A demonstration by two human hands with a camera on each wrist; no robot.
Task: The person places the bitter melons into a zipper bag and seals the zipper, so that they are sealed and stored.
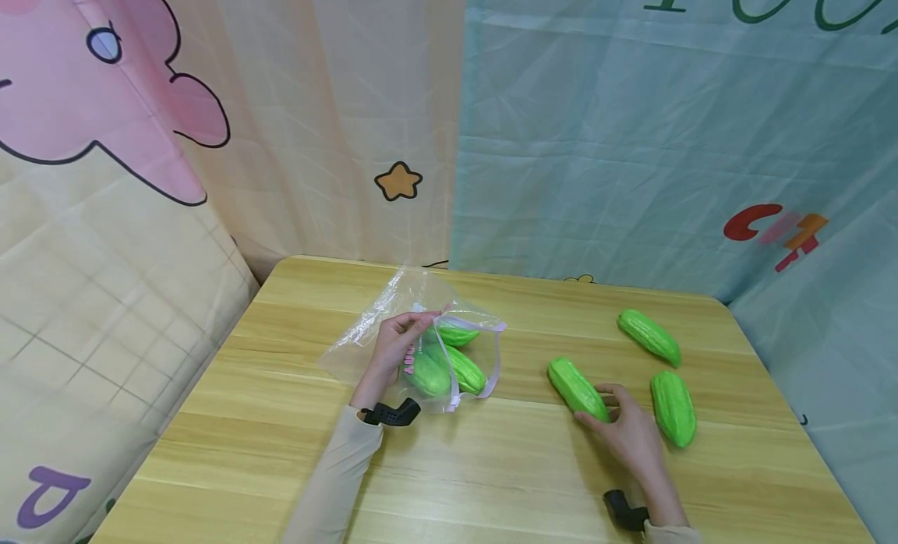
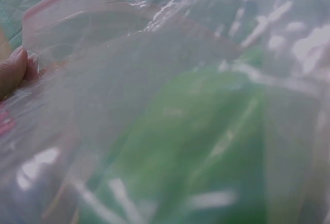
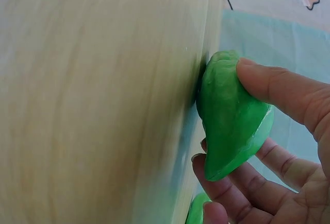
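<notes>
A clear zip-top bag [image 1: 379,326] with a pale purple zip edge lies at the table's middle left. Its mouth gapes to the right, and several green ridged gourds [image 1: 463,370] show inside. My left hand [image 1: 397,343] pinches the bag's upper rim between thumb and fingers. In the left wrist view, a blurred green gourd [image 2: 191,141] shows through the plastic. Right of the bag, my right hand [image 1: 627,427] grips the near end of another green ridged gourd [image 1: 577,388]. The right wrist view shows the thumb on one side of this gourd [image 3: 227,116] and the fingers on the other.
Two more green gourds lie at the right of the wooden table [image 1: 491,482], one farther back [image 1: 648,337] and one beside my right hand [image 1: 673,409]. Printed cloth curtains [image 1: 596,139] hang behind the table's back edge and along its sides.
</notes>
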